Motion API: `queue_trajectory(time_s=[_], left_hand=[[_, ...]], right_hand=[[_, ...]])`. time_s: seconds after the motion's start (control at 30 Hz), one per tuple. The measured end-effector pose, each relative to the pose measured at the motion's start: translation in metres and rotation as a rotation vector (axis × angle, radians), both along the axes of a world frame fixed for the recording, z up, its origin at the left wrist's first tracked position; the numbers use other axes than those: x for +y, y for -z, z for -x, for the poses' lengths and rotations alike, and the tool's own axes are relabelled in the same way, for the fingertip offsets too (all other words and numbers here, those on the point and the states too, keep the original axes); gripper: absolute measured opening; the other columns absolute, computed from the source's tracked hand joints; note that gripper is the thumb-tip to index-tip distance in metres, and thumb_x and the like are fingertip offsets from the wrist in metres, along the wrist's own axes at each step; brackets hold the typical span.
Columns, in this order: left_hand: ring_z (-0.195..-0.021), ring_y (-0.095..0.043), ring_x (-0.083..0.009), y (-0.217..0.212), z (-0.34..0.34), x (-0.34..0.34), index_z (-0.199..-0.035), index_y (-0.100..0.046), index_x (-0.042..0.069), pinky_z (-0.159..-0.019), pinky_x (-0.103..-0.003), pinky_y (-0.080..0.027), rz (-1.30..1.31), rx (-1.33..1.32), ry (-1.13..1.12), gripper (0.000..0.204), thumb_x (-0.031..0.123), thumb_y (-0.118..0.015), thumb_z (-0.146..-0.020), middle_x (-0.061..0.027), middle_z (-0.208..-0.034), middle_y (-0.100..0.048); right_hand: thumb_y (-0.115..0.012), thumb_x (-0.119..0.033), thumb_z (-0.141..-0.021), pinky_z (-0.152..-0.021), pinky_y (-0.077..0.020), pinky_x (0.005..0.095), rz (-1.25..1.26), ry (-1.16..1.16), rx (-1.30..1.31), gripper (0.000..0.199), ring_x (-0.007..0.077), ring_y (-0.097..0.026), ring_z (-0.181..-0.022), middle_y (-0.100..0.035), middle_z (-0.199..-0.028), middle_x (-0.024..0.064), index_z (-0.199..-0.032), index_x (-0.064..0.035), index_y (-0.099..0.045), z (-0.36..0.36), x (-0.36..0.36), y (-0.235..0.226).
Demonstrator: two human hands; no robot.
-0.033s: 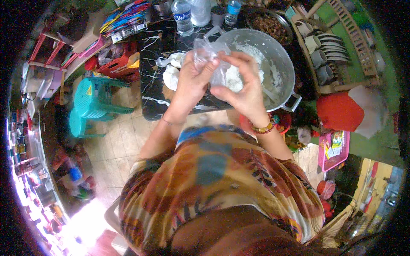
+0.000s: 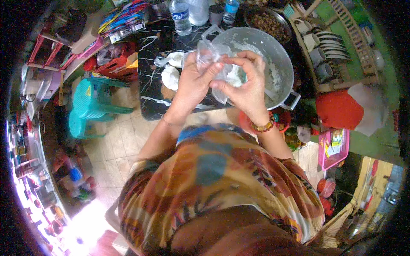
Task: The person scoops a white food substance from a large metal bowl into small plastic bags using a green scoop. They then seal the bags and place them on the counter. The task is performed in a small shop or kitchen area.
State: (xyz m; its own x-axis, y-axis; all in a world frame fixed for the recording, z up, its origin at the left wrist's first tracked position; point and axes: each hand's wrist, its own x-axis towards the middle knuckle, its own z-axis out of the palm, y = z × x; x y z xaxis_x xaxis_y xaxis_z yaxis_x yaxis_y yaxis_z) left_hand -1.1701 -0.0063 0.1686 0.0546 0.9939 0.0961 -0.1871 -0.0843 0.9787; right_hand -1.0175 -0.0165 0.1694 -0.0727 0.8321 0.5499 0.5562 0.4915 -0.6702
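Observation:
A clear plastic bag (image 2: 210,52) with a white lump of dough in its lower part is held up between both of my hands. My left hand (image 2: 193,82) pinches the bag's upper side, and my right hand (image 2: 249,90), with a bead bracelet on the wrist, grips it from the right. They hover over the near-left rim of a large metal pot (image 2: 285,64) smeared with white dough. On the black marble table (image 2: 149,104), just left of my hands, lie filled white bags (image 2: 171,76).
Plastic bottles (image 2: 181,15) and a bowl of brown food (image 2: 270,21) stand behind the pot. A wooden dish rack with cups (image 2: 326,47) is at the right, a red lid (image 2: 339,109) below it. Green plastic stools (image 2: 92,102) stand on the tiled floor at left.

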Motion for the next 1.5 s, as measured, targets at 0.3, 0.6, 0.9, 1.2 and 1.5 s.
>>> queue_trajectory(time_s=[0.3,0.6,0.9,1.2,1.5], left_hand=[[-0.106,-0.056,-0.0238,0.016,0.007,0.003,-0.124,-0.05,-0.001,-0.093,-0.04,-0.045,0.326,-0.531,0.349,0.04,0.018,-0.056,-0.089,-0.0114,-0.115,-0.057],[-0.083,-0.054,-0.0138,0.019,0.03,0.043,-0.103,-0.049,0.003,-0.067,-0.028,-0.048,-0.023,0.422,-0.137,0.036,-0.01,-0.051,-0.07,-0.0061,-0.091,-0.05],[-0.098,-0.058,-0.021,0.007,0.038,0.06,-0.114,-0.051,-0.001,-0.093,-0.037,-0.045,0.296,-0.696,0.372,0.033,-0.004,-0.052,-0.081,-0.012,-0.106,-0.058],[-0.129,-0.039,-0.0247,0.001,0.067,0.048,-0.138,-0.036,-0.003,-0.106,-0.037,-0.031,0.16,-0.302,0.195,0.065,-0.003,-0.047,-0.074,-0.0149,-0.14,-0.041],[-0.13,-0.038,-0.0246,-0.023,0.072,0.012,-0.14,-0.032,-0.002,-0.106,-0.034,-0.032,0.174,-0.355,0.065,0.075,0.006,-0.048,-0.068,-0.0128,-0.143,-0.037]], right_hand=[[-0.063,0.001,-0.073,-0.065,-0.0506,0.0327,-0.041,0.239,-0.126,0.015,0.0264,-0.065,-0.074,-0.064,-0.081,0.0124,-0.086,-0.0047,-0.056,-0.055,0.025,0.019],[-0.051,0.002,-0.078,-0.054,-0.0445,0.0273,0.689,-0.879,1.247,0.017,0.016,-0.057,-0.063,-0.056,-0.071,0.005,-0.094,-0.005,-0.05,-0.062,0.047,0.008],[-0.064,-0.007,-0.084,-0.075,-0.0448,0.0258,0.637,-0.324,0.287,0.021,0.0115,-0.056,-0.084,-0.057,-0.094,0.0016,-0.104,-0.009,-0.058,-0.109,0.11,0.033],[-0.058,-0.015,-0.08,-0.096,-0.0398,0.0434,0.354,-0.331,-1.553,0.022,0.0247,-0.046,-0.121,-0.056,-0.114,0.0059,-0.098,-0.0221,-0.07,-0.12,0.146,0.086],[-0.054,-0.019,-0.086,-0.097,-0.0366,0.0387,0.607,-0.577,-1.209,0.02,0.0292,-0.043,-0.117,-0.051,-0.119,0.0096,-0.1,-0.0072,-0.062,-0.152,0.152,0.092]])
